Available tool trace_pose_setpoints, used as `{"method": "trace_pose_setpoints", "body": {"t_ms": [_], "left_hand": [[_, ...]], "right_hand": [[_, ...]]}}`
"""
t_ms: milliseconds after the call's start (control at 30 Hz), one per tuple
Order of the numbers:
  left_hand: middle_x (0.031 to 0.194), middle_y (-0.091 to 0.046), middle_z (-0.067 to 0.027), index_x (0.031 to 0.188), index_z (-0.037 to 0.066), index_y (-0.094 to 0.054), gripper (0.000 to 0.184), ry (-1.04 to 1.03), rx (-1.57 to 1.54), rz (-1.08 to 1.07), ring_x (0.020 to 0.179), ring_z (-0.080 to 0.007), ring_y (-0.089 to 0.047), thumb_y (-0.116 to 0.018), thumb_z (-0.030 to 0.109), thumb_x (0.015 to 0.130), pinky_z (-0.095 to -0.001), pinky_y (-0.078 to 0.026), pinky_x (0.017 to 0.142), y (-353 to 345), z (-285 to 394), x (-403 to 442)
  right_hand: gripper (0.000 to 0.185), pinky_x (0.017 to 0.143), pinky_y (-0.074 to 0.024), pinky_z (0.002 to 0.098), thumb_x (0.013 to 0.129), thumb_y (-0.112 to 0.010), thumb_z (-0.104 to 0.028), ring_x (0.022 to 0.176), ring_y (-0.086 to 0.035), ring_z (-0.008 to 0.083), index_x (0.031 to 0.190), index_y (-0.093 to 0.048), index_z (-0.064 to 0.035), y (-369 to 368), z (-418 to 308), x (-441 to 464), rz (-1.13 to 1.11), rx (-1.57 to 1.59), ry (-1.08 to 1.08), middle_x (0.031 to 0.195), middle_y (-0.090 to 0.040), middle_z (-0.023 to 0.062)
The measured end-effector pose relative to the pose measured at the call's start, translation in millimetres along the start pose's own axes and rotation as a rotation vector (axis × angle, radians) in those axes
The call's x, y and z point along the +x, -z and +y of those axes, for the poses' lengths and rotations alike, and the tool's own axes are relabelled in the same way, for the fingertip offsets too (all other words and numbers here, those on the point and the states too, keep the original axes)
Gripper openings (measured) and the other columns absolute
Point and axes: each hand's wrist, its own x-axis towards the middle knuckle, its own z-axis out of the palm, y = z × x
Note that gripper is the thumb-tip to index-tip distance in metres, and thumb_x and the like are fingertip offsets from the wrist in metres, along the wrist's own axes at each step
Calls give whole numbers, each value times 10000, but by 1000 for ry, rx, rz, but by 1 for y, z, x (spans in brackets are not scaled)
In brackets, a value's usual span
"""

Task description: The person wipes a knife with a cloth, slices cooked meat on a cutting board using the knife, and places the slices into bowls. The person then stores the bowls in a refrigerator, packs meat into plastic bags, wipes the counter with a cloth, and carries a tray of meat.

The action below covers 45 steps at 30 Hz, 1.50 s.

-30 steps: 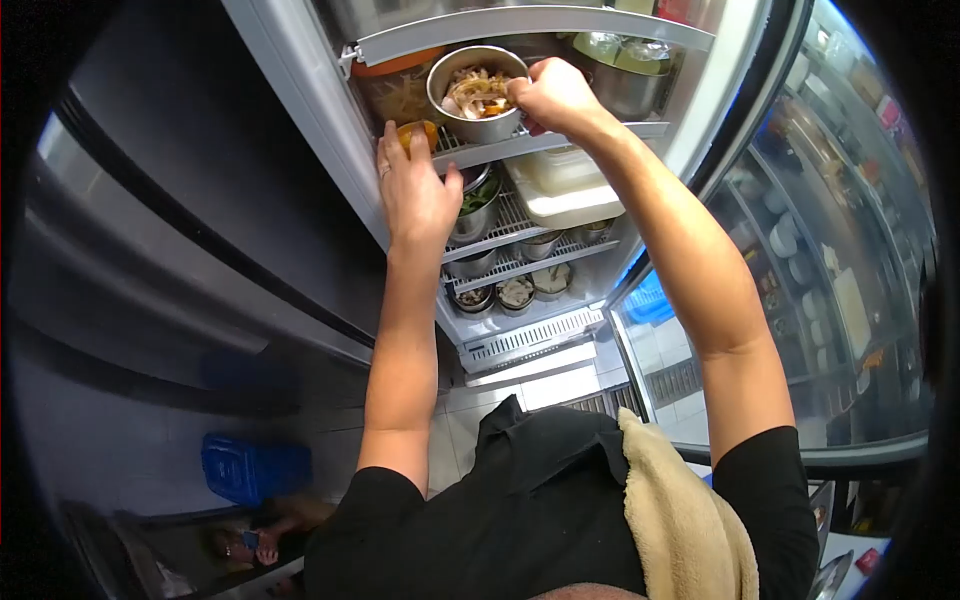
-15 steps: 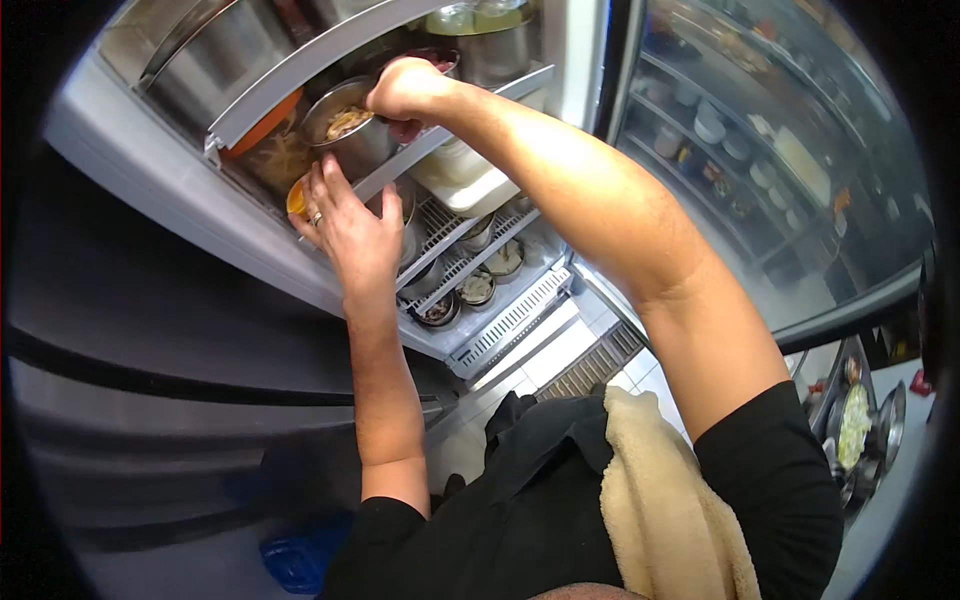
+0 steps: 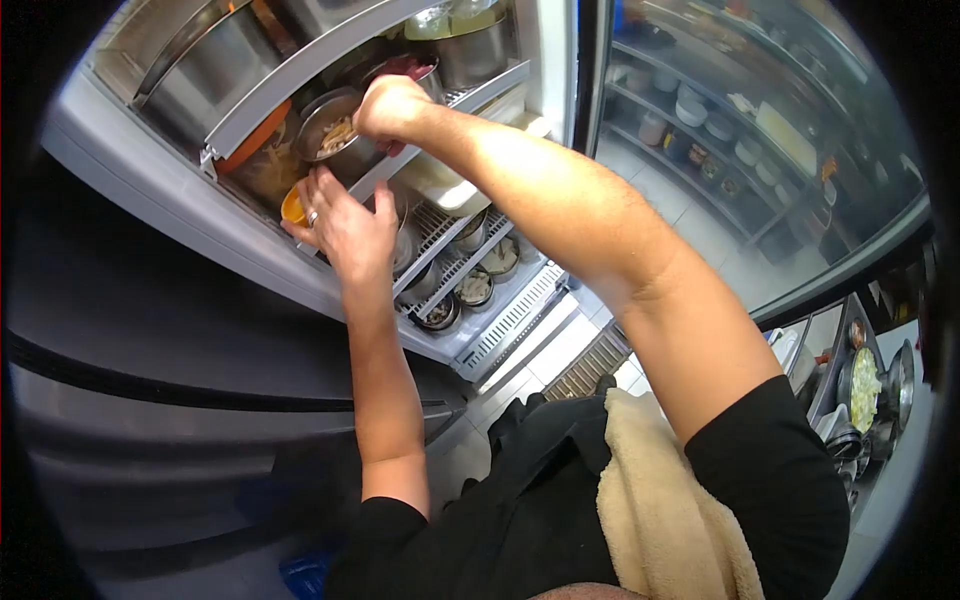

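On a shelf of the fridge stands a round steel pot (image 3: 318, 118) with pale yellowish pieces of food inside. My right hand (image 3: 393, 108) is closed at the pot's right side, its fingers curled at the rim and partly hidden. Below the pot, my left hand (image 3: 352, 225), with a ring on one finger, has its fingers spread. Its fingertips are by the pot's base and an orange-yellow tub (image 3: 293, 205). A clear container with an orange rim (image 3: 258, 138) sits left of the pot. Another steel pot with dark red contents (image 3: 408, 68) is behind my right hand.
The glass door (image 3: 740, 150) stands open on the right, with shelves of dishes visible through it. Lower fridge racks (image 3: 440, 240) hold several steel containers. A large pot (image 3: 215, 75) occupies the upper shelf. A counter with pans (image 3: 865, 390) is at the far right.
The view has shifted slightly. The pot and my right hand sit a little further left and lower in view, and more of the pot's inside shows. My left hand has hardly moved.
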Motion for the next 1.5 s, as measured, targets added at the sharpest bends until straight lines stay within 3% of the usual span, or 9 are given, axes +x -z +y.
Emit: {"method": "trace_pose_setpoints", "body": {"t_ms": [233, 367, 600, 667, 767, 833, 933, 1133, 1500], "left_hand": [[1479, -472, -260, 1457, -7, -475, 629, -109, -272, 265, 1386, -437, -440, -720, 228, 928, -582, -329, 1152, 22, 14, -46], [1589, -407, -221, 1547, 35, -378, 673, -261, -515, 112, 1497, -414, -356, -660, 163, 950, -589, -215, 1237, -15, 39, -165], [1601, -282, -313, 1585, -36, -237, 910, -171, -810, -958, 1508, -470, -245, -752, 152, 859, -535, -220, 1240, -73, 66, -367], [1591, -300, -303, 1582, -29, -246, 918, -235, -836, -1107, 1494, -472, -275, -771, 130, 845, -510, -249, 1233, -79, 89, -369], [1583, -314, -297, 1584, -17, -247, 921, -356, -817, -1098, 1479, -475, -300, -777, 114, 843, -499, -269, 1225, -66, 158, -345], [1569, -351, -293, 1587, -10, -261, 894, -382, -876, -1082, 1459, -462, -350, -771, 107, 862, -472, -326, 1200, -70, 214, -333], [1555, -412, -282, 1591, -13, -272, 873, -428, -785, -1150, 1406, -412, -465, -763, 118, 880, -436, -401, 1156, -76, 291, -334], [1573, -388, -277, 1605, -7, -226, 974, -415, -818, -1426, 1347, -391, -522, -820, 165, 853, -435, -470, 1089, -30, 411, -389], [1562, -352, -209, 1591, 66, -196, 941, 443, -947, -1359, 1298, -318, -545, -804, 39, 874, -385, -552, 961, 67, 399, -507]], "right_hand": [[419, 636, -580, 509, 915, -617, -399, 710, -706, 435, 739, -715, -31, -41, 68, -70, 822, 138, 420, 709, -690, 207], [489, 555, -492, 505, 980, -604, -403, 565, -611, 395, 677, -587, -21, -95, 203, -183, 563, 278, 303, 602, -596, 189], [385, 632, -574, 494, 904, -620, -346, 649, -702, 365, 870, -721, 24, -217, 520, -396, 244, 56, -428, 804, -725, 222], [397, 462, -538, 384, 930, -596, -307, 549, -686, 234, 698, -727, -13, -187, 558, -470, 500, 721, -875, 714, -722, 152], [260, 834, -592, 471, 881, -595, -208, 888, -741, 391, 906, -730, 13, -91, 580, -555, 844, 365, -1105, 917, -755, 226], [582, 1123, -440, 431, 864, -542, -109, 1339, -539, 388, 1427, -479, 27, -47, 605, -581, 983, 302, -855, 1427, -550, 290], [790, 1197, -344, 349, 754, -500, 121, 1464, -406, 313, 1530, -408, 9, 11, 625, -578, 856, 443, -287, 1541, -472, 211], [734, 1166, -377, 371, 792, -486, 81, 1391, -509, 301, 1515, -456, -45, 34, 625, -575, 312, 763, -13, 1472, -565, 206], [580, 1070, -453, 377, 938, -548, -65, 1260, -604, 259, 1515, -492, -56, 1, 594, -578, -483, 723, 309, 1362, -641, 186]]}}
